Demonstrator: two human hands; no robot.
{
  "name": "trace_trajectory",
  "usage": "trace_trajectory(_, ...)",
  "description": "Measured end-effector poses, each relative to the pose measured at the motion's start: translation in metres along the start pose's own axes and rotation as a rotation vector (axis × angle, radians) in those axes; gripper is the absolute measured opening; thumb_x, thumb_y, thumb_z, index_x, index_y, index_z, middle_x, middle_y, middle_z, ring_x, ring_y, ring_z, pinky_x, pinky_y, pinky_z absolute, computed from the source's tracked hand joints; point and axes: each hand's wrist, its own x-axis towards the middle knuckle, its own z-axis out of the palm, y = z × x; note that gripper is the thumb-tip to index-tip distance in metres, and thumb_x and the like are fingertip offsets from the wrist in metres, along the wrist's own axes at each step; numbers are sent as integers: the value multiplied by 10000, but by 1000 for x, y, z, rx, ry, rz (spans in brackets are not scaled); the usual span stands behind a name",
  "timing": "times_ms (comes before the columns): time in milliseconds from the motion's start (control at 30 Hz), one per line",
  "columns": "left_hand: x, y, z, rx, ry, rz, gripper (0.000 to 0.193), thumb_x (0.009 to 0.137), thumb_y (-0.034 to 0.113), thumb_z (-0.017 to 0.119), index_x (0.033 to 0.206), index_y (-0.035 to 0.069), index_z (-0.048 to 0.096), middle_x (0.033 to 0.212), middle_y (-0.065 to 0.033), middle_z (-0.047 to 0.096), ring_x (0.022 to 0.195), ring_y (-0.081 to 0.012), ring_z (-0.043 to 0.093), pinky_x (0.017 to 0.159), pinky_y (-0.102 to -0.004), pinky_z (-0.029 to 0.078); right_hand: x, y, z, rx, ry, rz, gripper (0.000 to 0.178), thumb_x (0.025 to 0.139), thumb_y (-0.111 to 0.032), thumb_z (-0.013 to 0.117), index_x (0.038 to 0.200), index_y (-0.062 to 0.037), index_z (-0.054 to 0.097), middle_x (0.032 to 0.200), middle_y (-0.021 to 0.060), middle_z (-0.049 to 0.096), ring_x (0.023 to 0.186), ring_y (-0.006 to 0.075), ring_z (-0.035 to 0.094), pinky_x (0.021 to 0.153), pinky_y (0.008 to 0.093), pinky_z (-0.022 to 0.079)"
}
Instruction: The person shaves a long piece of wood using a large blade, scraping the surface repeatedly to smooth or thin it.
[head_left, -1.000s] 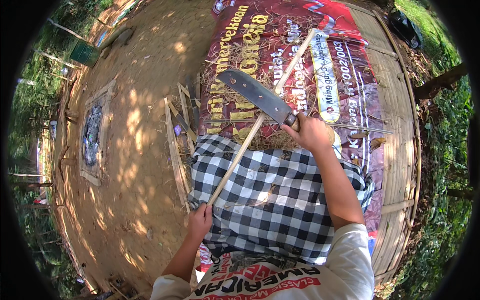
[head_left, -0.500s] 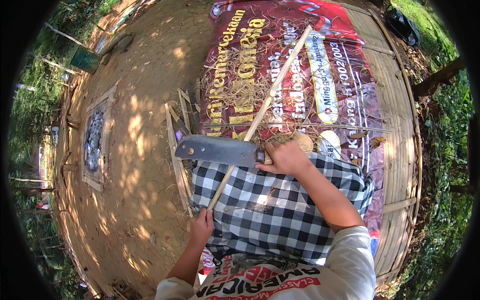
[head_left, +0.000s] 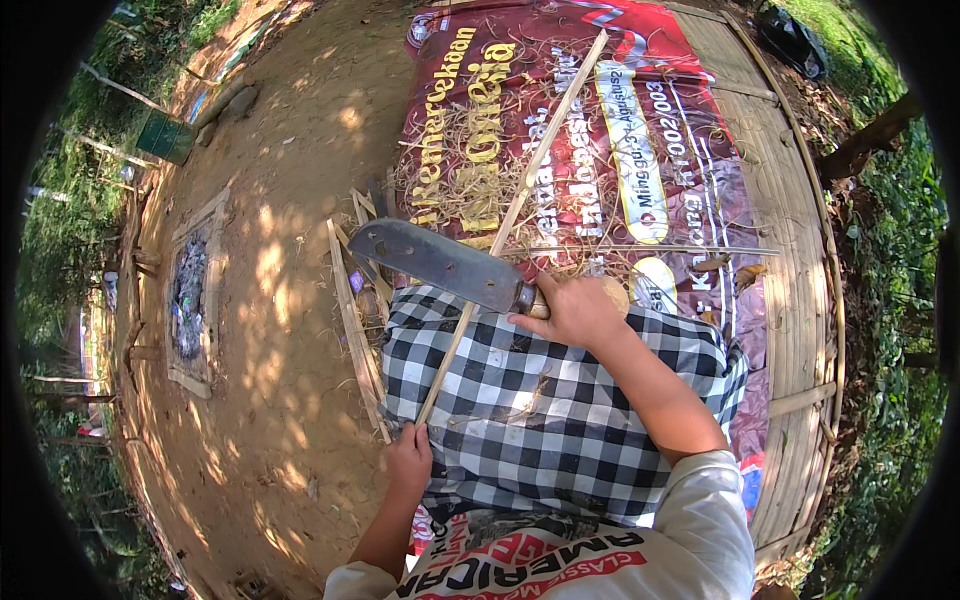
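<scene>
My right hand (head_left: 578,312) is closed round the wooden handle of a broad cleaver (head_left: 440,262), its dark blade pointing left. The blade crosses over a long pale bamboo strip (head_left: 545,150) and hides a short stretch of it; whether they touch I cannot tell. My left hand (head_left: 407,460) pinches the strip's near end beside my lap. From there the strip slants away to the far right. Beneath it, a black-and-white checked cloth (head_left: 500,400) covers my lap. Thin curled shavings (head_left: 480,180) lie over the red printed banner (head_left: 425,150) in front of me.
Several split bamboo pieces (head_left: 350,320) lie at the cloth's left edge. A slatted bamboo platform (head_left: 795,300) runs under the banner on the right. Over the dirt floor to the left is a framed ash pit (head_left: 190,290). A black bag (head_left: 795,42) lies far right.
The cleaver's tip has swung up and away, so the blade tilts more. The bamboo strip's far end has shifted slightly left. My left hand keeps its hold near the lap.
</scene>
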Motion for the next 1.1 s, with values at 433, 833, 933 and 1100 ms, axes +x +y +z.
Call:
trace_trajectory(433,4,26,-14,186,-5,-17,291,949,253,565,720,80,519,510,-146,525,462,-349,559,437,-443,407,2,26,10,-142,-62,-66,578,764,-598,637,901,-36,621,620,136,636,565,310,645,541,423,499)
trace_trajectory(833,1,15,-8,187,-39,-21,277,950,269,561,749,82,529,519,-140,542,462,-342,567,439,-435,422,-2,26,-6,-214,-49,-19,572,751,-591,679,817,-29,593,564,120,602,530,294,634,515,396,504)
trace_trajectory(933,2,16,-9,167,-49,-24,269,953,255,552,757,73,524,529,-155,545,479,-357,572,445,-446,424,-2,0,-4,-172,-48,11,605,787,-615,639,827,-14,586,585,128,616,522,289,637,498,385,507)
trace_trajectory(1100,2,15,-10,154,-36,-6,269,946,241,565,744,73,509,521,-137,540,472,-338,571,442,-431,425,-7,-13,1,-178,-132,-129,622,805,-628,611,848,-7,588,658,138,622,540,305,631,501,383,504)
